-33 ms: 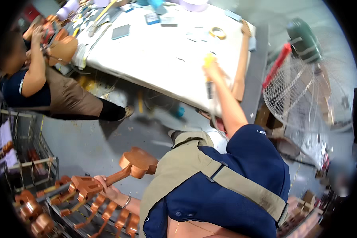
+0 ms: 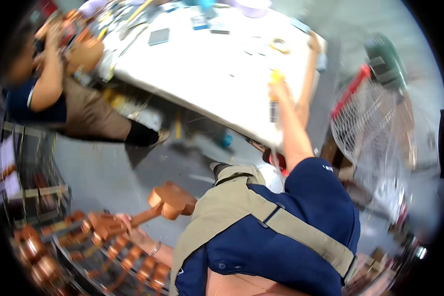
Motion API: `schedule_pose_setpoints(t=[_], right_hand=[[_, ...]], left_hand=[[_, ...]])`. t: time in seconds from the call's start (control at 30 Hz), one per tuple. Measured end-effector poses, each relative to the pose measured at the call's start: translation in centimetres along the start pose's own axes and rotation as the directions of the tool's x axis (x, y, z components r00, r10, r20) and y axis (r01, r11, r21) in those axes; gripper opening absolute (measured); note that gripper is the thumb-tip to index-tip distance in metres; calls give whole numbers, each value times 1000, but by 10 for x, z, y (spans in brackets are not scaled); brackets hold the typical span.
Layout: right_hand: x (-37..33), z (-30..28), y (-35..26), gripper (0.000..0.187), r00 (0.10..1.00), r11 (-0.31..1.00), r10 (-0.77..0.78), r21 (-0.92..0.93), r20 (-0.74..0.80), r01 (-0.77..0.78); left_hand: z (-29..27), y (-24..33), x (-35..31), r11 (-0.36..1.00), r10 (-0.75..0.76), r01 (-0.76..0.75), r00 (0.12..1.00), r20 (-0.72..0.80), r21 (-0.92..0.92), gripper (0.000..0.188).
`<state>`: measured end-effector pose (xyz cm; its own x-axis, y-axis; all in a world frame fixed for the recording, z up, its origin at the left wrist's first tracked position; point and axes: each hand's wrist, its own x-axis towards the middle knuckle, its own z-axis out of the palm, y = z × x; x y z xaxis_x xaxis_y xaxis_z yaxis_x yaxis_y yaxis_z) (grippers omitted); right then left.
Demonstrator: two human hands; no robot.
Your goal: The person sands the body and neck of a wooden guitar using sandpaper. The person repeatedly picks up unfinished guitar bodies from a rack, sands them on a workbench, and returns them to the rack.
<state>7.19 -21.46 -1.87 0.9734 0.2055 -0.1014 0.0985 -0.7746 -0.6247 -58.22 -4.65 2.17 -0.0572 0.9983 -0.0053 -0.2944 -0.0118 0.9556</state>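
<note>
At the lower left, my left hand (image 2: 126,224) is closed around the neck of a small brown wooden guitar (image 2: 175,200). The guitar's body points toward my apron, and its headstock (image 2: 101,226) is past my hand, over a rack. My right arm reaches over the white-topped table (image 2: 207,69). There my right hand (image 2: 279,90) is closed on a yellow tool (image 2: 276,75), blurred by motion. A dark piece (image 2: 273,111) shows beside the wrist, and a pale hose runs down from there past the table edge. A long wooden neck piece (image 2: 308,81) lies just right of this hand.
A roll of yellow tape (image 2: 279,45) and dark flat blocks (image 2: 159,37) lie on the table. Several brown instruments (image 2: 130,259) hang on the rack at lower left. A person (image 2: 84,108) works at the far left. A large caged fan (image 2: 370,121) stands at the right.
The view has shifted slightly, so the table, fan and other person appear further right and lower. Both my hands keep their hold; the left hand and guitar have barely moved.
</note>
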Motion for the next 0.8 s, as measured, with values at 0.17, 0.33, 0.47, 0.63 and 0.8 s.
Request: schedule_pose_setpoints(t=[0.17,0.33,0.47,0.63,0.8], right_hand=[[73,-2,50,33,987,928,-161,-343,-23,144],[14,47,11,34,659,846,-533,-318,-530,427],[-138,113,-67,35,428,431,-796,95,-428,897],[-298,161,-131,35,111,159,-987,782,116,602],[-433,165,-101,34,-386,132,-868,894,313,428]], left_hand=[[-3,32,-60,701,225,-152,974,-14,697,29],[-20,83,-134,766,117,117,941,-316,632,36],[-75,39,-217,733,218,285,761,-610,618,46],[-113,25,-302,739,199,583,291,-936,338,45],[-207,13,-387,756,482,524,-43,-875,391,39]])
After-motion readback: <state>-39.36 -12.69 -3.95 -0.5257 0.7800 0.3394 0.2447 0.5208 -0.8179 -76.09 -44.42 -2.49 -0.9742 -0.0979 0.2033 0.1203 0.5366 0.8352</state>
